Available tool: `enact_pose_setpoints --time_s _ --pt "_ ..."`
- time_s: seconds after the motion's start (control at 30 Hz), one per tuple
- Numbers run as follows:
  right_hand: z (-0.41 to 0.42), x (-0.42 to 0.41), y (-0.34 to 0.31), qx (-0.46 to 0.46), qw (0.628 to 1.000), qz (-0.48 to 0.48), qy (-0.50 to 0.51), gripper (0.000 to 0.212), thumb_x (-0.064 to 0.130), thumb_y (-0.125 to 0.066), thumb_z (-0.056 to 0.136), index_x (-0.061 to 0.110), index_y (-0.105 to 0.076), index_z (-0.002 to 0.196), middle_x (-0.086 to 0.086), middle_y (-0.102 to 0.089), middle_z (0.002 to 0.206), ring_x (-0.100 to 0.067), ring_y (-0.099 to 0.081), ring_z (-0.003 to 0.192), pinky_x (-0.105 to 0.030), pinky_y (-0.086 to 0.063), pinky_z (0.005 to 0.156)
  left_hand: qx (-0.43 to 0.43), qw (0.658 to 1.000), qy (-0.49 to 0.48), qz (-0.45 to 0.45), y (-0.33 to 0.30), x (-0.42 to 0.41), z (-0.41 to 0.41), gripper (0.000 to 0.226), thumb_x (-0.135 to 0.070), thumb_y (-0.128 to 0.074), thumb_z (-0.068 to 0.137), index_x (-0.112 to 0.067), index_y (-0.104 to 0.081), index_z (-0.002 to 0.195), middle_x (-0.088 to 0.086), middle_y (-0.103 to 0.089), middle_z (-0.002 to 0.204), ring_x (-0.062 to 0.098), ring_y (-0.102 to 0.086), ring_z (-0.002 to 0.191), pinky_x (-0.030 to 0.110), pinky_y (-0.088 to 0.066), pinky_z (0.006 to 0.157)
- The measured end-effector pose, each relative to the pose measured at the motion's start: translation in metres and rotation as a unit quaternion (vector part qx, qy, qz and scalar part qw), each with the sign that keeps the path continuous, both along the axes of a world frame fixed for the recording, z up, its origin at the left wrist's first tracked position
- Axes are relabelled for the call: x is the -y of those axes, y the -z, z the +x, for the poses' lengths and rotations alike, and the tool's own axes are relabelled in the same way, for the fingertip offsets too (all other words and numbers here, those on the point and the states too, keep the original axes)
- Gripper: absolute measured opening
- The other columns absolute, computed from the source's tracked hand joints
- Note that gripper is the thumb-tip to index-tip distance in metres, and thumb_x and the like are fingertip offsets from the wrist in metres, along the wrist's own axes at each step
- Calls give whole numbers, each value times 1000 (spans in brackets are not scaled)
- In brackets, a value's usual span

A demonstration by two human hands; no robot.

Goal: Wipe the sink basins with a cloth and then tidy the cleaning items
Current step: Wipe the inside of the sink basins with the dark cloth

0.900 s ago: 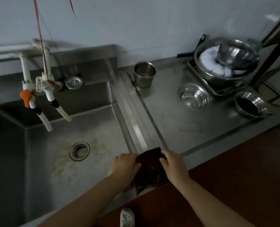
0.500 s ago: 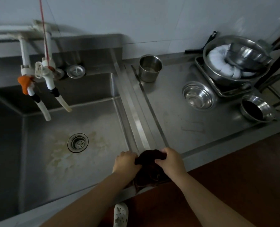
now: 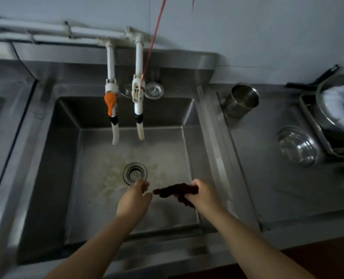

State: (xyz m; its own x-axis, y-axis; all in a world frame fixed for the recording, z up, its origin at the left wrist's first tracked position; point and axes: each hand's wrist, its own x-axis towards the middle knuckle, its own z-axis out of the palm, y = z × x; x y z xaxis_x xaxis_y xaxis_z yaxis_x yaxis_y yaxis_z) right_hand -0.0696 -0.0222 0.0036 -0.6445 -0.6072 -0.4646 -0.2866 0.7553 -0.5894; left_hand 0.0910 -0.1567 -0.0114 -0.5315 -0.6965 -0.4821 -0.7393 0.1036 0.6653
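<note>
While bunching into a dark, nubbly roll, cloth (image 3: 175, 191) is hanging over the steel basin (image 3: 127, 198) | right hand (image 3: 202, 195) is gripping it | left hand (image 3: 135, 200) is hovering beside, fingers loosely parted, holding nothing | round perforated drain (image 3: 135, 173) is sitting just beyond

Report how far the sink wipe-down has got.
Done: nothing visibly; yellowish stains ring the drain. In hand: the right hand grips the dark cloth above the basin, the left hand open beside it. Left: wiping the basins, then tidying.
</note>
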Motion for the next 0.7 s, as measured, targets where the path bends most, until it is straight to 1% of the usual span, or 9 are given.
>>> enact_pose_setpoints --time_s 0.1,0.23,0.33,0.4,0.47,0.53,0.57,0.63,0.7 --pt "-7 27 21 -24 999 43 -18 15 34 -67 83 26 -55 79 6 -67 70 -7 -64 64 -28 -55 58 9 1000 -1 2 18 29 13 32 -20 -58 89 -21 -55 121 -2 -62 117 14 -58 104 23 -39 79" --pt "-27 51 46 -109 989 95 -45 11 31 -64 86 23 -56 84 6 -64 75 -13 -61 69 -33 -53 63 18 1000 12 -2 44 59 21 28 -16 -58 88 -17 -59 116 1 -63 114 19 -59 103 25 -42 80" --pt "-29 51 64 -195 969 100 -118 11 22 -66 85 20 -60 94 1 -64 87 -19 -62 80 -28 -46 66 26 999 24 3 61 71 24 27 -16 -59 87 -17 -61 114 2 -63 114 19 -60 101 25 -42 79" --pt "-23 44 80 -211 948 131 -200 16 15 -61 85 15 -60 101 -4 -63 98 -24 -60 92 -29 -42 70 31 999 35 8 72 74 25 26 -16 -59 87 -17 -62 113 2 -63 113 19 -60 100 25 -42 79" --pt "-14 36 99 -161 919 225 -281 24 15 -56 87 14 -57 111 -7 -59 111 -27 -57 103 -32 -45 78 34 998 52 13 79 76 23 26 -15 -58 87 -17 -63 112 2 -63 113 18 -60 100 23 -41 78" --pt "-7 28 116 -60 907 302 -285 28 23 -57 89 15 -56 115 -7 -55 119 -27 -56 108 -31 -45 84 35 996 75 10 84 76 21 26 -13 -57 87 -16 -63 112 3 -63 113 18 -59 100 23 -40 79" --pt "-6 26 123 -18 912 313 -265 30 27 -58 90 14 -56 117 -8 -55 122 -27 -55 110 -30 -44 86 38 995 86 7 86 76 19 26 -13 -57 88 -16 -63 112 4 -63 114 18 -59 102 23 -42 80" --pt "-6 24 136 16 924 303 -231 40 30 -56 92 11 -52 127 -10 -49 131 -27 -50 117 -30 -41 94 52 993 106 -4 90 75 16 27 -15 -56 88 -18 -62 114 3 -61 116 19 -58 106 26 -45 86" --pt "-9 26 149 28 925 305 -223 59 31 -54 94 6 -33 143 -15 -28 149 -30 -35 133 -30 -30 106 66 989 131 -22 96 73 13 29 -17 -55 89 -21 -61 117 1 -60 120 19 -56 110 27 -44 90"
